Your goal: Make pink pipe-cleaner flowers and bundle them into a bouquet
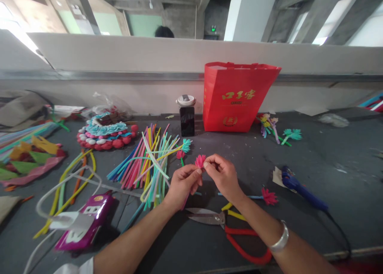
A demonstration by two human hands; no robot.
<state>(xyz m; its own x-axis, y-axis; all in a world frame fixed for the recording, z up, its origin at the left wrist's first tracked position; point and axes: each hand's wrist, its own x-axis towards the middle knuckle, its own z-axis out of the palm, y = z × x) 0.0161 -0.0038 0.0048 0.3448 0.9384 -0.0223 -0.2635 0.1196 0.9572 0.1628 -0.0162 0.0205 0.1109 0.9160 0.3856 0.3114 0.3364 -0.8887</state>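
Observation:
A small pink flower (200,161) of fuzzy pipe cleaner is held upright over the middle of the table. My left hand (186,183) grips it from below, thumb and fingers closed at its base. With fingertips pinched together, my right hand (224,174) touches the petals' right side. Below my hands lie scissors (206,217) with red handles, partly behind my right forearm. A crimson flower (269,196) on a blue stem rests right of that forearm. Left of my hands spreads a pile of coloured pipe cleaners (140,158), with a teal flower (186,145) at its edge.
A red bag (239,98) stands at the back beside a phone (187,121) leaning on a white-lidded cup (186,100). Front left is a purple power strip (86,222) with white cables. A blue glue gun (302,188) lies right. Floral rings (106,132) sit back left.

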